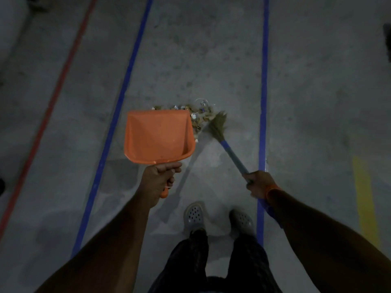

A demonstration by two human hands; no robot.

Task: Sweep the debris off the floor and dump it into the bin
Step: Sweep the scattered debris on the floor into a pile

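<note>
An orange dustpan [158, 136] hangs above the grey floor in the middle of the head view, its pan empty. My left hand [160, 176] grips its handle from below. A small pile of debris [201, 115], bits of paper and clear plastic, lies on the floor just past the pan's far right corner. A short broom [220, 125] with straw bristles and a blue-grey handle touches the pile's right side. My right hand [259, 183] grips the handle's near end. No bin is in view.
Blue tape lines [118, 106] [263, 92] run along the concrete floor on both sides of the pile, a red line [55, 92] lies further left and a yellow mark [364, 191] at right. My feet in grey clogs [194, 215] stand below the hands.
</note>
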